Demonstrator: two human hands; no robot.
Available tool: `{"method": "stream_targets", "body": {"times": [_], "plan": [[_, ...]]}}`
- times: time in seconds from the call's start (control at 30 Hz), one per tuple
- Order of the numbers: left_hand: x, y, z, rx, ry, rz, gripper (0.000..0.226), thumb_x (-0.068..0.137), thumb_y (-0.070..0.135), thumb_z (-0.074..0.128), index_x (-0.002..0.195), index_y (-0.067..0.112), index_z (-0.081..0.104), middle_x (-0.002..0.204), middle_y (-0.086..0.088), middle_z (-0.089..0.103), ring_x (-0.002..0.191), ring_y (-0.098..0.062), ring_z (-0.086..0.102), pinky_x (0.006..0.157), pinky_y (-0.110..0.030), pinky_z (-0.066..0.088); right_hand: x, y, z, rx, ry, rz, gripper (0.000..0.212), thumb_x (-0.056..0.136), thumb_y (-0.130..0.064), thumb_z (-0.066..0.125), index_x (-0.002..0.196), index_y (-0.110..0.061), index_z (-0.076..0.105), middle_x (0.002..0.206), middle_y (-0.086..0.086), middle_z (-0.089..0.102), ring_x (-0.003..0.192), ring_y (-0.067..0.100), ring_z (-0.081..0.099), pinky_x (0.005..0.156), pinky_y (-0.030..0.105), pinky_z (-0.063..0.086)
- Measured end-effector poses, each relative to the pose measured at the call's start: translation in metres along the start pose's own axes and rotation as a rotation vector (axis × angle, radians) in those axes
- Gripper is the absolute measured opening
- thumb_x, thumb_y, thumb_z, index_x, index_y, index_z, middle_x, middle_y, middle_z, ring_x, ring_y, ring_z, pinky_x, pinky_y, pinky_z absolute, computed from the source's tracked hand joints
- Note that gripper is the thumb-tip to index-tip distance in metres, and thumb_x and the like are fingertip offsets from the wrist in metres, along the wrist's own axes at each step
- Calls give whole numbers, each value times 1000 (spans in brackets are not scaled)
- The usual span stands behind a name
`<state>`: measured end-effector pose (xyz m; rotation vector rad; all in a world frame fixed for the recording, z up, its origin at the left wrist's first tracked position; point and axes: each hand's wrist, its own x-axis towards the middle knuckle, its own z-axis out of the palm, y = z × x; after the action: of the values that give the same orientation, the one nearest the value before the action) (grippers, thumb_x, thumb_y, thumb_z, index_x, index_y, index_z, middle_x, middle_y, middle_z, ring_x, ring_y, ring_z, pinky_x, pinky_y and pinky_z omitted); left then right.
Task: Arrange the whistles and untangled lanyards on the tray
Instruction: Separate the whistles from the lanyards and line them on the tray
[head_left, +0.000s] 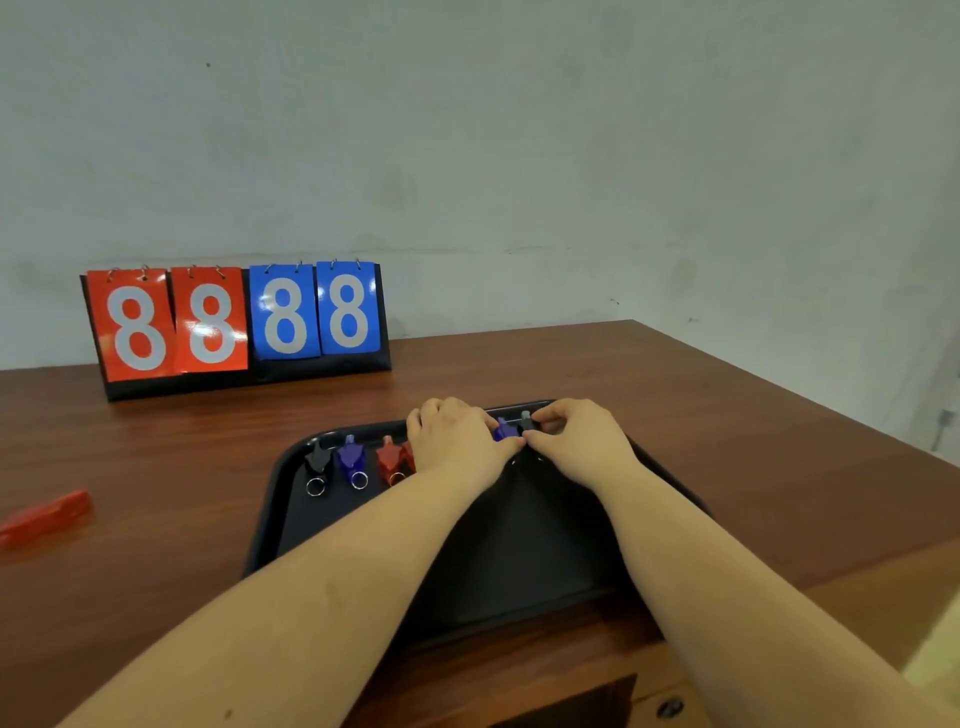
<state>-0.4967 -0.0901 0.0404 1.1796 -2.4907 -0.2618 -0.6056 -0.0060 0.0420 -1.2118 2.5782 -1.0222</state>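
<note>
Tray (291, 519): black, on the wooden table (156, 493), close to its near edge, both forearms reaching across it.
Row of whistles: along the tray's far edge, mouthpieces pointing away from the person; from the left a black whistle (318, 460), a blue whistle (352, 457) and a red whistle (390, 460), each with a metal ring on its near end.
Left hand (454, 439): knuckles up at the tray's far edge, fingers curled; its thumb and fingertips meet a second blue whistle (504, 429), which peeks out just right of them.
Right hand (576, 436): fingers curled, tips pinching a second black whistle (527, 423) that sits touching the blue one's right side.
Between the hands: both thumbs nearly touch just below the 2 whistles.
Far left corner of the table: a flip scoreboard (236, 325) showing 8 8 in red and 8 8 in blue.
Left edge of the table: a blurred red object (47, 517); I cannot tell what it is.
</note>
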Motion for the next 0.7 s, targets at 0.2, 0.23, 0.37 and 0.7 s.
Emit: {"method": "stream_targets", "body": {"times": [0.2,0.23,0.37,0.7], "plan": [[2,0,2,74,-11,9,58,81,64,51,120,23,61,124,-5,55,121,-26,42,107,-43,28,0,1,2,-28,-12,9,37,86,-31,64,121,-19,61,117,-3,66,102,14,61,89,28,47],[2,1,2,87,-14,19,58,82,65,50,120,23,61,125,-5,55,121,-26,42,107,-43,28,0,2,2,-30,-11,11,37,86,-31,64,121,-19,61,117,-3,66,103,14,61,89,28,47],[-1,-2,-1,55,-2,36,57,84,64,47,123,24,59,128,-4,54,123,-25,40,108,-42,26,-1,3,2,4,4,8,40,85,-36,63,122,-19,60,118,-4,66,106,14,61,91,28,46],[-28,-72,-71,-189,84,-65,35,88,50,54,116,31,62,127,5,58,123,-18,45,102,-39,34,-20,-35,-4,16,10,-79,39,88,-32,61,125,-21,55,122,-3,62,107,14,58,92,30,47]]}}
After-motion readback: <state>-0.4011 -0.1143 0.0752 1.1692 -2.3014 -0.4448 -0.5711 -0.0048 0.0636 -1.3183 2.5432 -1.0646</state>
